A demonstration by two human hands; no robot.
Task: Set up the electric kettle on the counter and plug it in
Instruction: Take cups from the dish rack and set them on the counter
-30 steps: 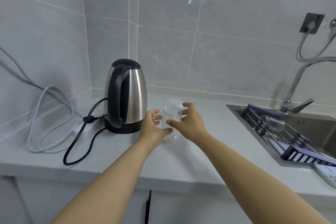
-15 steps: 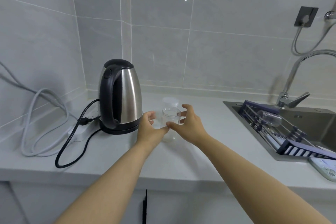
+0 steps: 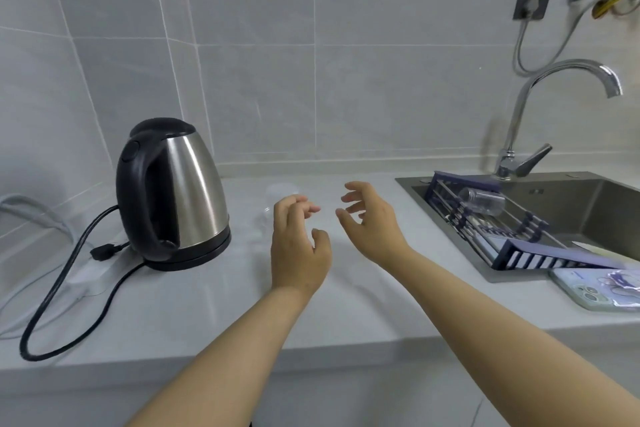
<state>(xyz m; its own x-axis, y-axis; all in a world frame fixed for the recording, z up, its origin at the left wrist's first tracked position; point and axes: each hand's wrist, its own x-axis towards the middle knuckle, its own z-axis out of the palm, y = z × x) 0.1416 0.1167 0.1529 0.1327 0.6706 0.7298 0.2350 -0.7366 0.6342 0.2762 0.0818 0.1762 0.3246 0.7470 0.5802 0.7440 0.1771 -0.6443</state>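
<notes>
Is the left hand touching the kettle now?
Apart. The head view shows bare counter between the left hand and the kettle.

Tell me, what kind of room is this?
Most likely a home kitchen: a steel sink with a curved faucet is set into a tiled counter, and an electric kettle stands on it beside a power strip.

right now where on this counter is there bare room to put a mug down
Bare counter lies in front of the kettle, and between the right hand and the sink. It is crowded left of the kettle with the black cord and power strip, and a phone lies by the sink's front corner.
</notes>
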